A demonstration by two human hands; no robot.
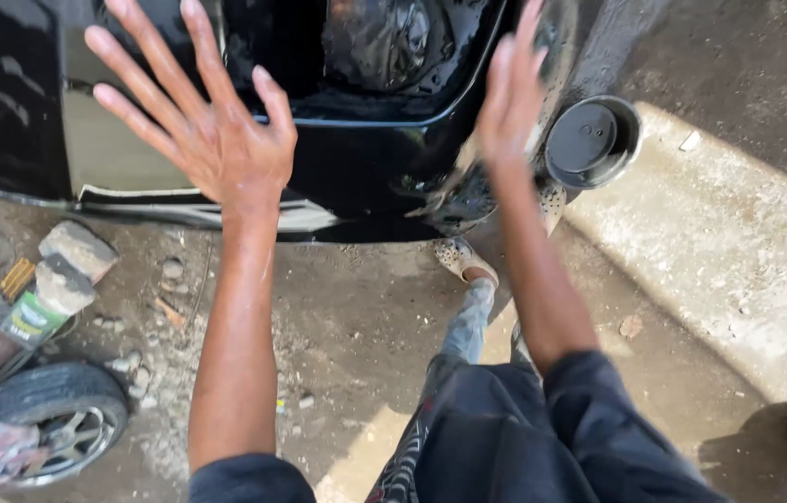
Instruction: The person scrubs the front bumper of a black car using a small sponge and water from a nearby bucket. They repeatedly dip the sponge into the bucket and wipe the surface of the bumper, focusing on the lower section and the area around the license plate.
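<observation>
Two bare hands reach up toward a shiny black car body at 12 o'clock. At 8 o'clock a tyre lies on the dirt ground, with stones at 9 o'clock. The left hand is at 11 o'clock, arm straight, fingers spread wide, its grip wide and holding nothing. The right hand is at 1 o'clock, flat, fingers together, holding nothing, next to the car. A round black cap sits just right of it.

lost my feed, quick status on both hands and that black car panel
Left hand open, fingers spread, at the glossy black car panel. Right hand open, flat on its edge. Black round cap right beside it; nothing between.
</observation>
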